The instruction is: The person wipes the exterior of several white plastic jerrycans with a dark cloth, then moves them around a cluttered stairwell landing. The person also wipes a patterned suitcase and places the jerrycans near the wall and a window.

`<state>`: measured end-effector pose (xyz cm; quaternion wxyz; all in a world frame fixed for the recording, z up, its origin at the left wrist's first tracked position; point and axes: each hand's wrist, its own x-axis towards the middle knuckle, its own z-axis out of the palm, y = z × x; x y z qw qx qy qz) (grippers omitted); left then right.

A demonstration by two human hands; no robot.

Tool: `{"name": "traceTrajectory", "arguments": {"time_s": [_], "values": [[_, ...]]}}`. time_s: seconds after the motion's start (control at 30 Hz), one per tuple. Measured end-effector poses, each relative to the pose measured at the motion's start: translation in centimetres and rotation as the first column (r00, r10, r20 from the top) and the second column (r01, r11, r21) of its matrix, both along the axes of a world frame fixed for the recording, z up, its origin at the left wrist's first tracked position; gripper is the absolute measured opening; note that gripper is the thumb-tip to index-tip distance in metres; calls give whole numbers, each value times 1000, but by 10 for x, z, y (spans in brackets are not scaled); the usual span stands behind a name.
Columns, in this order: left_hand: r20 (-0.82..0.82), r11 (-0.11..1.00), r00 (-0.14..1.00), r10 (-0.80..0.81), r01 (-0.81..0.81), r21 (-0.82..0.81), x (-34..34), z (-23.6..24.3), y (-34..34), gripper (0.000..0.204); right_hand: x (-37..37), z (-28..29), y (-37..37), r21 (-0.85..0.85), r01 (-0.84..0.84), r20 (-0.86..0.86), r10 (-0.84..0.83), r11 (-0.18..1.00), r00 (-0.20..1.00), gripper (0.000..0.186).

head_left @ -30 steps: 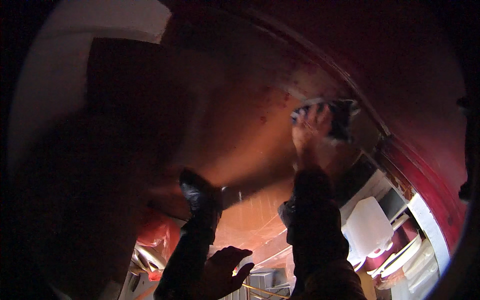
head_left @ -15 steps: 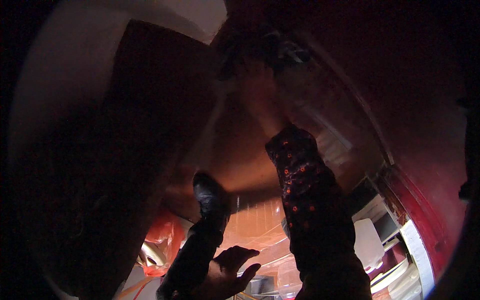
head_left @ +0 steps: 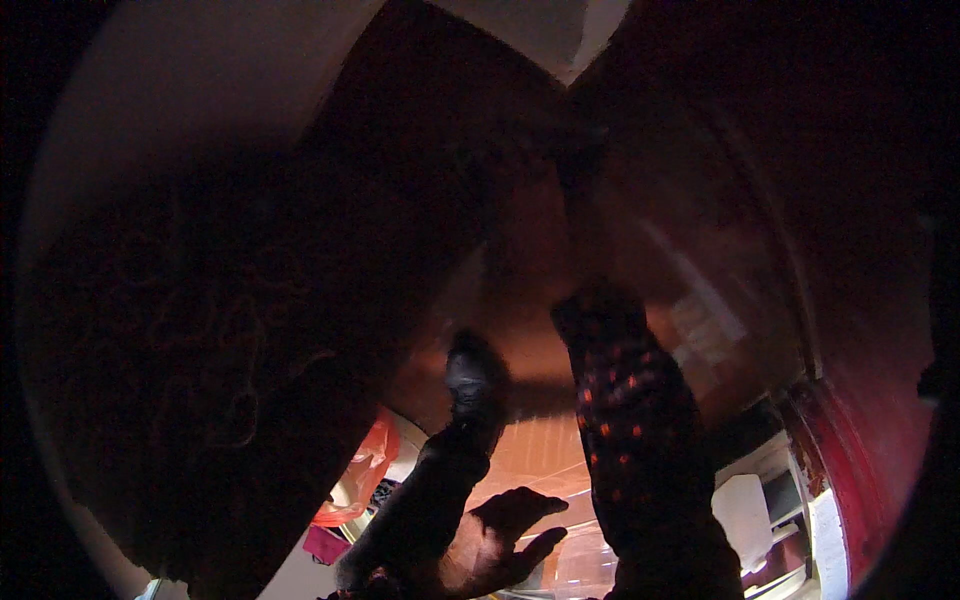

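Observation:
My right hand (head_left: 525, 190) is deep in shadow on a worn, brownish floor surface (head_left: 540, 350), against a dark cloth (head_left: 575, 155); its fingers are very hard to make out. Its sleeve (head_left: 640, 440) is dark with small orange flowers. My left hand (head_left: 500, 540) hangs low in the picture beside my leg, fingers apart and nothing in it. Above it my foot in a black shoe (head_left: 470, 375) rests on the same surface.
A dark mass with faint squiggles (head_left: 200, 330) fills the left, below pale panels (head_left: 510, 30). A red curved edge (head_left: 850, 470) runs down the right. Low in view are a red plastic bag (head_left: 370, 460), white containers (head_left: 740, 510) and a tiled floor (head_left: 530, 450).
My right hand and the cloth have moved from the right up toward the top middle, into shadow. The view has shifted and darkened. My left hand stays low and open.

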<state>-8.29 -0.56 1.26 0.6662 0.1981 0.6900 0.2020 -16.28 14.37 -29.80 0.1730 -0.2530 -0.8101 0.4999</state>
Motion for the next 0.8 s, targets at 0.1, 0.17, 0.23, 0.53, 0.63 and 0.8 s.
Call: {"name": "traceTrajectory", "arguments": {"time_s": [0.1,0.17,0.23,0.53,0.63,0.8], "values": [[-151,992,981,119,-112,55,-4,-2,-8,33,-70,4,13,145,-35,21,32,989,999,46],[-231,994,967,109,-102,43,-10,-6,-17,33,-100,-12,14,413,-124,61,109,902,992,46],[-214,990,967,141,-133,52,-14,-8,-26,34,-109,-36,7,638,-245,147,198,730,969,47],[20,978,978,206,-207,24,8,2,-25,28,197,-6,-94,168,-655,545,485,736,684,44],[59,985,985,164,-167,51,20,1,-27,31,227,-3,-102,362,-603,506,393,711,768,52],[97,993,989,113,-111,-26,34,-4,-33,31,117,-51,1,575,-313,383,89,756,919,53]]}}
